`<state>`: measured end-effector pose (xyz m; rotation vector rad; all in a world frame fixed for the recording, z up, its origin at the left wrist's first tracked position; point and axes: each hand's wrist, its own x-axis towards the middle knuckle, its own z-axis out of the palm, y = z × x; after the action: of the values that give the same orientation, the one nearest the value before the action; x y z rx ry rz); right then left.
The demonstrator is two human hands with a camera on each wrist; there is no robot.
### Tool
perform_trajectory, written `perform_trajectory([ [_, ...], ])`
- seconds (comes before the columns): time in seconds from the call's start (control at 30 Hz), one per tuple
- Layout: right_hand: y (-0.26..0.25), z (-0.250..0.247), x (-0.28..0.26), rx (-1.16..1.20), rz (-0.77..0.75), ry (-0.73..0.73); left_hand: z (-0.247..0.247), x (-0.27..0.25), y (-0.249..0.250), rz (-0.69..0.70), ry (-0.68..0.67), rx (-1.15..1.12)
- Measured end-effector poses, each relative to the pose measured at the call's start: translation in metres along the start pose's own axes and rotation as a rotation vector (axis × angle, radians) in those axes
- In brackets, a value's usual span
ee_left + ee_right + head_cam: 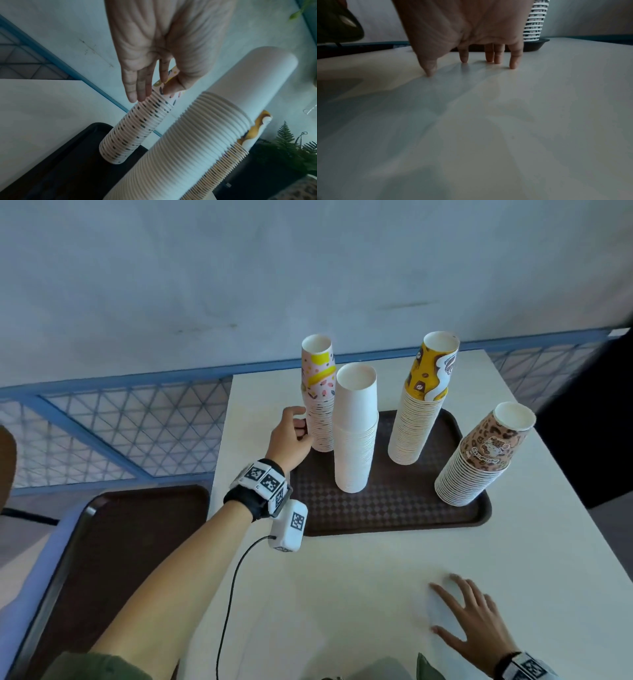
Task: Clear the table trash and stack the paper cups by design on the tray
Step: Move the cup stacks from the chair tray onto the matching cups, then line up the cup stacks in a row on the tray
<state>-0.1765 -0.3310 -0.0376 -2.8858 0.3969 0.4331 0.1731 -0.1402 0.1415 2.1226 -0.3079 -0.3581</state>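
**Left hand at the pink stack**

The pink patterned cup stack [318, 395], tall and upright, stands at the tray's [394, 518] upper-left corner. The left hand [291, 436] has straight, relaxed fingers [135, 86] touching its side. The right hand [472, 621] rests spread, fingertips on the table [342, 594], lower right.

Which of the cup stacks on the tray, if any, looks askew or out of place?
The leopard-print stack at the tray's near right corner leans to the right in the head view, though the wide lens may exaggerate it. The pink stack, white stack and yellow stack look sorted by design. The left hand touches the pink stack.
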Motion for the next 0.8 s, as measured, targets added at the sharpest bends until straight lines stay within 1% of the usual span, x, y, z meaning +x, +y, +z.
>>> perform_trajectory([
  [0.1, 0.008, -0.011, 0.007, 0.054, -0.106, 0.083, 0.01, -0.026, -0.01, -0.02, -0.066, 0.038],
  [0.13, 0.01, -0.014, 0.009, 0.093, -0.116, 0.082, 0.015, -0.034, -0.014, -0.033, -0.092, 0.056],
  [0.2, 0.014, -0.015, 0.014, 0.178, -0.087, 0.056, 0.023, -0.052, -0.023, -0.071, -0.143, 0.085],
  [0.23, 0.014, -0.017, 0.012, 0.217, -0.079, 0.068, 0.028, -0.061, -0.027, -0.089, -0.169, 0.089],
  [0.27, 0.015, -0.02, 0.011, 0.265, -0.058, 0.097, 0.033, -0.07, -0.031, -0.1, -0.194, 0.089],
  [0.3, 0.017, -0.022, 0.011, 0.329, -0.01, 0.142, 0.038, -0.078, -0.034, -0.106, -0.221, 0.092],
  [0.37, 0.019, -0.028, 0.012, 0.466, 0.098, 0.177, 0.045, -0.087, -0.04, -0.112, -0.268, 0.103],
  [0.43, 0.023, -0.039, 0.015, 0.599, 0.183, 0.236, 0.049, -0.09, -0.04, -0.098, -0.282, 0.114],
  [0.53, 0.027, -0.062, 0.02, 0.753, 0.322, 0.347, 0.047, -0.086, -0.03, -0.062, -0.231, 0.078],
  [0.63, 0.027, -0.103, 0.03, 0.887, 0.421, 0.51, 0.042, -0.074, -0.009, 0.02, -0.118, -0.003],
  [0.73, 0.025, -0.148, 0.045, 0.905, 0.44, 0.631, 0.037, -0.054, 0.012, 0.144, -0.021, -0.057],
  [0.8, 0.027, -0.169, 0.055, 0.92, 0.423, 0.664, 0.036, -0.041, 0.026, 0.189, 0.026, -0.072],
])
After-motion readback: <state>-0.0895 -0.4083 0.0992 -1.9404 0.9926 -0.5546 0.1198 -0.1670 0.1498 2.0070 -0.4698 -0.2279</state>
